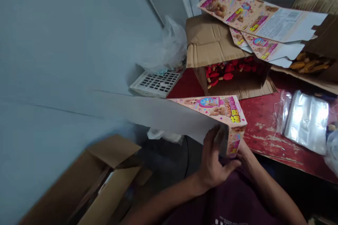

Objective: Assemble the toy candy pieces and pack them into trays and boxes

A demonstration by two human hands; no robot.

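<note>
A pink printed carton point(215, 107), part folded, is held up in front of my body. Its plain grey panel point(169, 117) stretches far to the left and blurs there. My left hand point(215, 158) is on the carton's near end, fingers against the grey inner side and thumb under the lower edge. Behind the carton's right end is my right hand point(242, 151), gripping from the far side; its fingers are mostly hidden.
Flat printed cartons point(250, 14) lie across a brown box point(211, 42) holding red items point(227, 72). Clear plastic bags point(307, 121) lie on the worn red table point(266, 130). A white plastic basket point(158, 82) stands behind; an open cardboard box point(105, 168) sits lower left.
</note>
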